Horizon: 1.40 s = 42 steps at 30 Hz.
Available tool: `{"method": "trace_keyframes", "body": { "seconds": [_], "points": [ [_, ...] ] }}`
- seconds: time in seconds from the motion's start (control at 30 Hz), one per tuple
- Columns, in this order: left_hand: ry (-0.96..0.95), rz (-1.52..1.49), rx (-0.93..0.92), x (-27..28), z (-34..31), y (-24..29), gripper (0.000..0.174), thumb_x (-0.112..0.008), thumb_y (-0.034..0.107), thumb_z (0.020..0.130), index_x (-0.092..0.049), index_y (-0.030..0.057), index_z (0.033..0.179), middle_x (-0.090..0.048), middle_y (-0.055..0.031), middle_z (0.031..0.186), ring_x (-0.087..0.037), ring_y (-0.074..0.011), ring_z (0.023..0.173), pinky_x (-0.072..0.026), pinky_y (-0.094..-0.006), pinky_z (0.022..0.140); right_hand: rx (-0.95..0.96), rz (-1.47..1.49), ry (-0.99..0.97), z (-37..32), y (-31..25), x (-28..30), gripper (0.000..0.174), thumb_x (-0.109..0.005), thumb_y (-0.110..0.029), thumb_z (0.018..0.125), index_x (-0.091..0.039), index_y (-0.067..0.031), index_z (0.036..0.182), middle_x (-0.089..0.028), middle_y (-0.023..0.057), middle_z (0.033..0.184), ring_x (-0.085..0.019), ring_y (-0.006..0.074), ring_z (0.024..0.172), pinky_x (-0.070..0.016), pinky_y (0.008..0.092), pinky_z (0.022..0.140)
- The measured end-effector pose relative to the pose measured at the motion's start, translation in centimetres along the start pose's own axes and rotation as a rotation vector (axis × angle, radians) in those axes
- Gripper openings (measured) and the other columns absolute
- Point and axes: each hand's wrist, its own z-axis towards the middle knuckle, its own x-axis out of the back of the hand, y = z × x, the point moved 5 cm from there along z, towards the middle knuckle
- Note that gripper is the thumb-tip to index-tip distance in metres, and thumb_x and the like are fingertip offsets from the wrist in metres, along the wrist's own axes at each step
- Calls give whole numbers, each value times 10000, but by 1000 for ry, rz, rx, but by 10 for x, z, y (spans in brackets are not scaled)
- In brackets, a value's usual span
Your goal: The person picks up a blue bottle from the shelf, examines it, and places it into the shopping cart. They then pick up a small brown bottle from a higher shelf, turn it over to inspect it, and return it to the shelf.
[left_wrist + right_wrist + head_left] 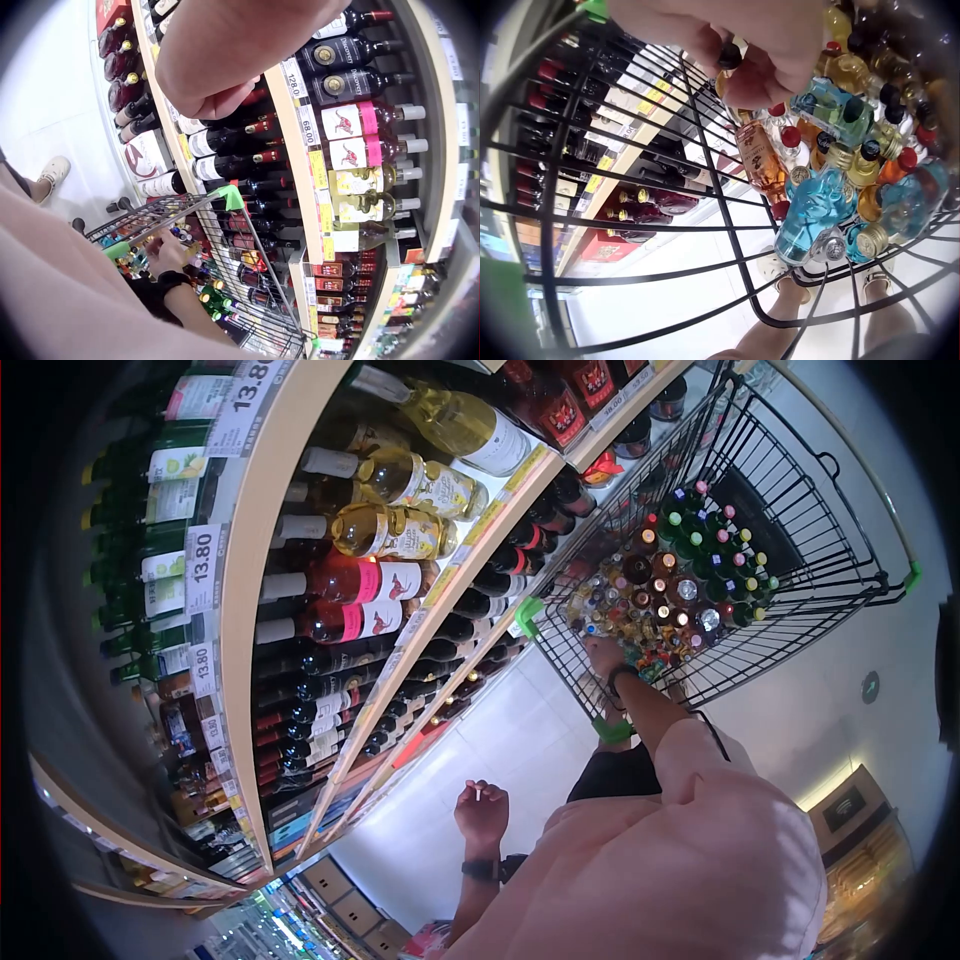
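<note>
My right hand [735, 37] is inside the shopping cart [780, 500], pinching the dark cap of a small bottle [730, 57] between thumb and fingers. Its body is mostly hidden by the hand. Below and beside it crowd small liquor bottles: an orange-pink one [761, 157], a bright blue skull-shaped one [810, 217], and several with red or black caps. Out in the aisle, away from cart and shelf, my left hand [482, 812] is raised with loosely curled fingers. In the left wrist view, its folded fingers [225, 101] overlap the shelf's wine bottles.
Taller green bottles [740, 565] with coloured caps stand in the cart's far part. Wine shelves [440, 580] run along the left, with pink-labelled bottles [370, 580] and price tags [203, 565] along the edges. Green corner pieces [528, 615] mark the cart's near rim.
</note>
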Motion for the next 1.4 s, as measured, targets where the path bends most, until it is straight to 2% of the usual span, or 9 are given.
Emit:
{"method": "trace_keyframes", "body": {
  "seconds": [0.1,0.4,0.53,0.57,0.7,0.8,1.07,1.23,1.4],
  "points": [
    [-68,-31,26,-10,7,-6,162,-459,148,913,-591,96,835,-575,-41,767,-518,-179,716,-428,-308,679,50,238,177,-15,-2,22,193,-555,-227,879,-677,-84,924,-684,186,887,-657,351,883,-514,426,755],
    [-147,-59,2,-68,26,-43,205,-469,281,947,-564,111,883,-612,-73,802,-546,-206,727,-452,-339,696,249,41,364,-72,-90,181,272,-594,-231,864,-675,28,856,-670,209,768,-658,359,722,-506,448,700],
    [-282,143,40,-110,28,-79,223,-517,336,964,-540,121,1018,-613,-73,980,-566,-216,812,-460,-347,788,287,235,173,-96,-154,246,276,-603,-218,841,-662,49,875,-649,209,743,-653,365,732,-497,423,701],
    [-318,206,49,-121,27,-91,246,-511,341,969,-535,121,1077,-602,-81,1039,-564,-221,869,-461,-354,818,483,173,214,-95,-168,255,251,-603,-196,840,-650,51,853,-634,180,705,-667,286,707,-494,395,679],
    [-545,385,114,-173,3,-122,352,-488,361,989,-496,109,1235,-558,-119,1196,-548,-259,1062,-460,-389,933,500,263,-74,-123,-230,282,189,-571,-127,868,-631,49,833,-602,84,664,-613,102,701,-499,321,652],
    [-727,367,167,-210,-28,-136,423,-472,386,999,-469,88,1299,-555,-141,1225,-524,-298,1160,-438,-422,1004,649,334,-134,-178,-287,310,177,-548,-102,872,-643,43,835,-629,51,696,-600,99,685,-487,282,624],
    [-894,353,140,-254,-71,-140,436,-542,353,983,-503,16,1255,-608,-137,1149,-620,-229,1005,-521,-331,907,892,326,-151,-207,-340,337,156,-536,-78,903,-656,21,898,-603,-15,733,-537,44,622,-443,210,588],
    [-1005,226,-20,-276,-115,-128,311,-507,197,1005,-494,27,1266,-574,-119,1244,-597,-235,1094,-511,-333,986,770,373,-252,-233,-367,358,274,-634,-259,944,-618,-21,1079,-641,-7,866,-565,26,712,-434,171,564],
    [-1044,205,-31,-285,-138,-126,287,-504,216,1008,-469,33,1226,-571,-147,1212,-589,-286,1128,-503,-369,1008,830,407,-306,-243,-388,362,246,-641,-232,936,-624,-10,1041,-648,-1,861,-579,39,725,-465,204,592]
  ]
}}
